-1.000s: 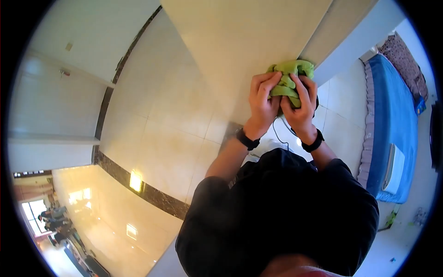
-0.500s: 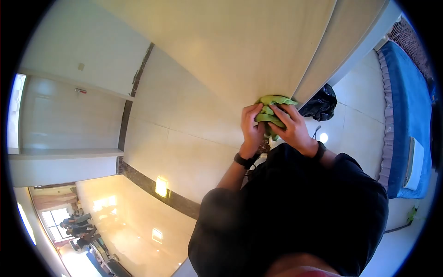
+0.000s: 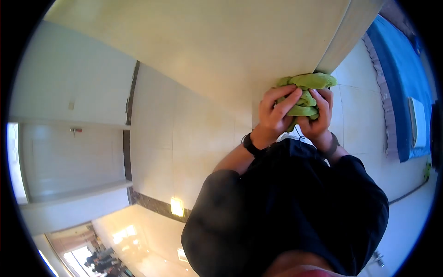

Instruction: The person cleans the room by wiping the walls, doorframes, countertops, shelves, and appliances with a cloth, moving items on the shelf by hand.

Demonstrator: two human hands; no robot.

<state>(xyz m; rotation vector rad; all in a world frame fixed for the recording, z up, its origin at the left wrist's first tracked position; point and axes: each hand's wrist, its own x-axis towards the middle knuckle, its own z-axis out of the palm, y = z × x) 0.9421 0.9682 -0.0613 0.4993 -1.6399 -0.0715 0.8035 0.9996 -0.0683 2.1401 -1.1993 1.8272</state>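
A crumpled green cloth is bunched up in front of my body, between both hands. My left hand grips its left side, with the fingers curled over the folds. On the other side my right hand wraps round the cloth, and part of its fingers is hidden by the folds. Just beyond the cloth rises a pale wooden panel; whether the cloth touches it I cannot tell.
A blue-covered bed with a folded white item stands to the right. At the left is a white door with a handle. Several people show far off at the lower left. Pale tiles cover the floor.
Both hands and the cloth have shifted to the right and slightly up in view. The cloth is gathered into a thicker bunch. The black bag by the panel no longer shows.
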